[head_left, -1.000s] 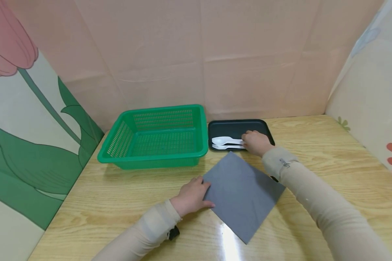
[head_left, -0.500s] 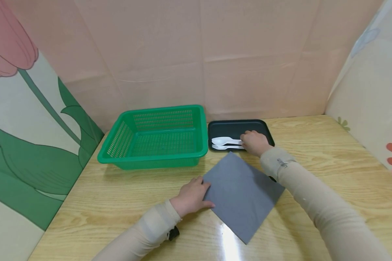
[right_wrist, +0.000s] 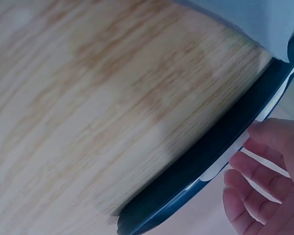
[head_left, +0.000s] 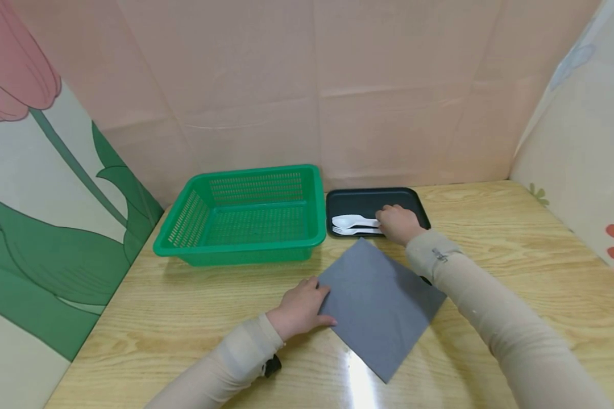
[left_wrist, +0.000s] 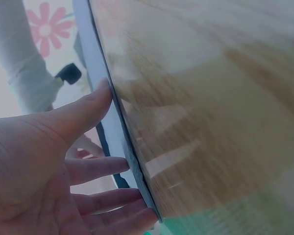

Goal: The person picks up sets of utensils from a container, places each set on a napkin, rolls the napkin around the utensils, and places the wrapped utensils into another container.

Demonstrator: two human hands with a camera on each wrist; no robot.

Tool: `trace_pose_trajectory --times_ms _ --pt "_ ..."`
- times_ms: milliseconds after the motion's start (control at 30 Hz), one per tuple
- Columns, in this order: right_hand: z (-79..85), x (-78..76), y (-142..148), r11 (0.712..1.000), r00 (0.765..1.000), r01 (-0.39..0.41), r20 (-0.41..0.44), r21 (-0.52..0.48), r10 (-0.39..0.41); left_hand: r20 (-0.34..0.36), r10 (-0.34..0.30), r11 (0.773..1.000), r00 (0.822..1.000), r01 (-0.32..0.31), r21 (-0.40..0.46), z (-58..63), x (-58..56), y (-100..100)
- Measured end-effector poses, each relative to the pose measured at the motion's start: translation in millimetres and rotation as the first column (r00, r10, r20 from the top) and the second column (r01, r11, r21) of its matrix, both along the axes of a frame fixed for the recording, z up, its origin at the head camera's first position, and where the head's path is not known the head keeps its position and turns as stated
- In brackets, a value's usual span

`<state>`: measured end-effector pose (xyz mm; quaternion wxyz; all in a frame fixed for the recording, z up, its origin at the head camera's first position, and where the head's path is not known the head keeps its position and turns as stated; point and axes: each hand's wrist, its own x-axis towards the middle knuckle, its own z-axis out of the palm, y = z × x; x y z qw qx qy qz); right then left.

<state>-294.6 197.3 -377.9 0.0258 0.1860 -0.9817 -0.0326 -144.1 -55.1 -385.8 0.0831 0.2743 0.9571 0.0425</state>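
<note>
A grey square cloth (head_left: 381, 307) lies flat on the table, one corner pointing at the black tray (head_left: 363, 200). My left hand (head_left: 302, 307) rests on the cloth's left edge with its fingers and thumb spread; in the left wrist view the fingertips touch that edge. Inside the tray, along its front side, a white plastic spoon (head_left: 345, 221) and a white fork (head_left: 348, 231) lie side by side, heads to the left. My right hand (head_left: 401, 224) pinches their handles between thumb and fingers. It covers the handle ends in the head view.
A green plastic basket (head_left: 240, 249) with slotted sides stands left of the tray, close against it. Behind both rises a pinkish covered wall (head_left: 317, 96). The wooden table (head_left: 517, 244) extends to the right of the tray and in front of the basket.
My right hand and sleeve have shifted very slightly to the left over the tray. The left hand, cloth, spoon and fork look the same.
</note>
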Motion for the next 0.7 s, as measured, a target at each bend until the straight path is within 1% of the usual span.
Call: trace_pose_trajectory --times_ms 200,400,700 --pt "-1.4 -1.5 -0.3 1.0 1.0 0.007 -0.002 -0.001 -0.007 -0.002 -0.001 1.0 1.0 0.001 -0.001 -1.4 -2.0 0.0" --pt "-4.3 -3.2 -1.0 1.0 1.0 0.011 0.001 -0.01 -0.011 -0.007 -0.008 1.0 1.0 0.008 0.009 -0.8 -1.3 -0.9" --pt "-4.6 -4.8 -2.2 1.0 1.0 0.006 0.015 0.028 -0.006 -0.002 -0.005 1.0 1.0 0.005 0.007 0.2 -0.7 -0.7"
